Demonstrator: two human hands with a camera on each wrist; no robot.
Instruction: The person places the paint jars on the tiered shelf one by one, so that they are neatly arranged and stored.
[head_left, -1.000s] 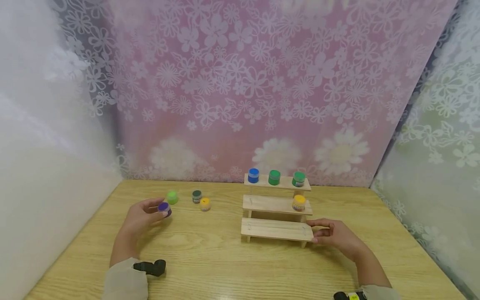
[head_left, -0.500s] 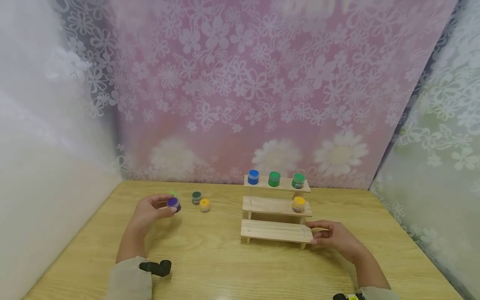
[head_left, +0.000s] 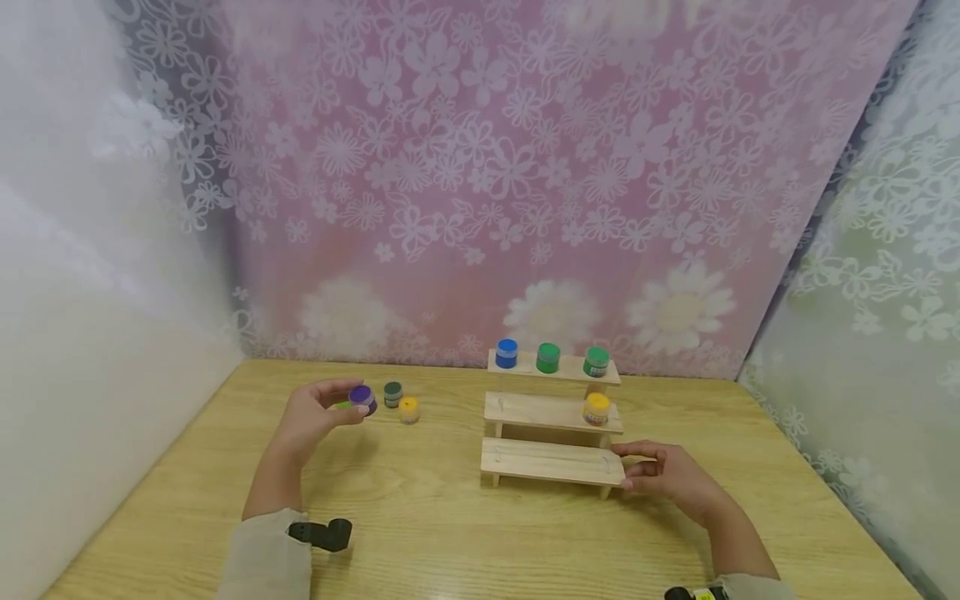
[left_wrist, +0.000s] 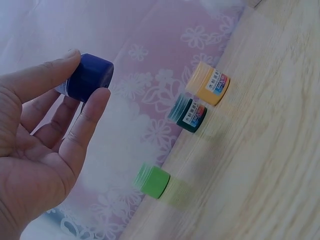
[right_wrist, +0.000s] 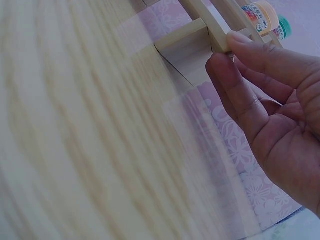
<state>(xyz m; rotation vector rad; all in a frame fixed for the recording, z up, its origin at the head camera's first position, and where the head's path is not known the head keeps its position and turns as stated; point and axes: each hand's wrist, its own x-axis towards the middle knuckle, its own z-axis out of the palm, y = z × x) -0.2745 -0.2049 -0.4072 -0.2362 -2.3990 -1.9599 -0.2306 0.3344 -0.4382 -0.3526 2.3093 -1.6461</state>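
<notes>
My left hand (head_left: 306,423) pinches a purple paint jar (head_left: 362,397) between thumb and fingers, held up over the table; the left wrist view shows the dark jar (left_wrist: 90,77) tilted at the fingertips. Behind that hand, a lime green paint jar (left_wrist: 153,181) is mostly hidden in the head view. To the right of the held jar stand a dark green jar (head_left: 393,395) and a yellow jar (head_left: 408,410). With thumb and fingertips, my right hand (head_left: 678,481) grips the right end of the bottom step of a three-tier wooden stand (head_left: 551,461).
On the stand's top tier sit a blue jar (head_left: 506,354) and two green jars, one in the middle (head_left: 548,358) and one at the right (head_left: 597,362). An orange-yellow jar (head_left: 597,409) occupies the middle tier's right end. Behind the wood-grain table (head_left: 420,533) hangs a floral curtain (head_left: 480,208).
My left hand has carried the purple jar to the right and slightly farther back, now covering much of the lime green jar. The right hand keeps its grip on the stand.
</notes>
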